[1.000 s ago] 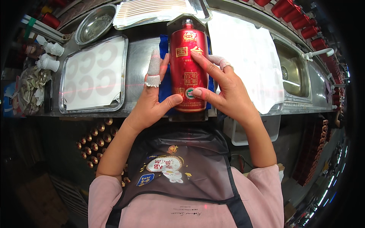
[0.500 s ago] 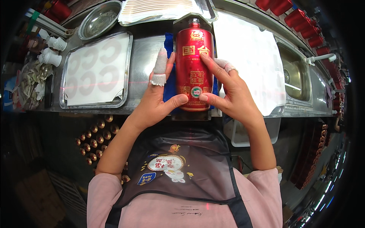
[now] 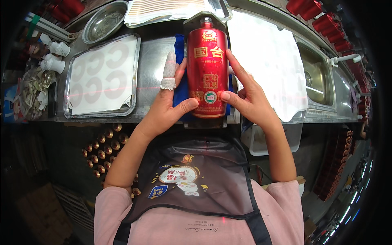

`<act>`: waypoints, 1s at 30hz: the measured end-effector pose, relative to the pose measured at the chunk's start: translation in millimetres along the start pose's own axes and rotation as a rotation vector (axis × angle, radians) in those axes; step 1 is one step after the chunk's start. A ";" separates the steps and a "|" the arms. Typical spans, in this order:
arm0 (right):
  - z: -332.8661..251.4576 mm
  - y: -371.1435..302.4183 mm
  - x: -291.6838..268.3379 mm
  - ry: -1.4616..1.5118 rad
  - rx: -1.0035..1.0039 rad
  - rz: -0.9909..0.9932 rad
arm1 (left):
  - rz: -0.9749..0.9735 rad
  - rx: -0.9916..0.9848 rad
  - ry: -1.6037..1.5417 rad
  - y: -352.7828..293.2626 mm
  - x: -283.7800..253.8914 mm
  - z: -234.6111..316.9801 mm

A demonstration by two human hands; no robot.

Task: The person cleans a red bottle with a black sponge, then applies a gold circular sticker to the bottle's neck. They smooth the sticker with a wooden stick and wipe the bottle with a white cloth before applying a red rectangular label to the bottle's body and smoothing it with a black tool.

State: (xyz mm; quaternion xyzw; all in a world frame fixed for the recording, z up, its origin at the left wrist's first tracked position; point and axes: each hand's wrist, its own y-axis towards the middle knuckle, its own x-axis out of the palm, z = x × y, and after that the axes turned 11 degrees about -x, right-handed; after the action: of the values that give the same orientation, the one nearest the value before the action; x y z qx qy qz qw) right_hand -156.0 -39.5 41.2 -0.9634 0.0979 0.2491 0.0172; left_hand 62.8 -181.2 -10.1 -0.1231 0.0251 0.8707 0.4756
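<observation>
A red bottle point(image 3: 207, 67) with gold markings and a round green-and-white seal lies face up on a metal holder point(image 3: 205, 122), its neck pointing away from me. My left hand point(image 3: 163, 107) is at its left side, thumb against the lower edge and fingers stretched along the flank; one finger wears a knitted white finger cover point(image 3: 168, 71). On the other side, my right hand point(image 3: 254, 100) rests its thumb on the lower right edge and its index finger along the side. The remaining right fingers are partly hidden. Blue cloth point(image 3: 179, 47) shows beside the holder.
To the left stands a metal tray point(image 3: 136, 77) with a white sheet of grey C-shaped pieces; a steel bowl point(image 3: 94, 30) sits behind it. Striped strips point(image 3: 163, 11) lie at the back. White sheeting point(image 3: 269, 61) covers the right, beside a sink point(image 3: 320, 87) and tap point(image 3: 347, 59).
My right index finger has moved off the bottle's front to its right edge, and the right thumb has slid outward. The left hand has stayed almost in place.
</observation>
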 end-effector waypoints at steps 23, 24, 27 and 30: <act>-14.1 -4.0 -3.7 -0.147 -0.078 0.181 | 0.107 0.013 0.126 -3.6 -6.3 11.9; -20.3 -3.1 -3.1 -0.230 -0.132 0.153 | 0.145 0.078 0.186 -4.3 -5.9 14.7; -35.9 5.2 0.3 -0.403 -0.226 0.102 | 0.155 0.220 0.304 -4.2 0.4 23.4; -44.0 16.9 2.4 -0.441 -0.124 0.039 | 0.110 0.209 0.491 -0.9 5.6 28.6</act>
State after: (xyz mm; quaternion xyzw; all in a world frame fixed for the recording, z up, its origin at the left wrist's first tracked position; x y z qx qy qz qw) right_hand -136.3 -60.1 78.9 -0.8827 0.0948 0.4596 -0.0260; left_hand 55.2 -171.5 16.4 -0.2794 0.2361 0.8319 0.4173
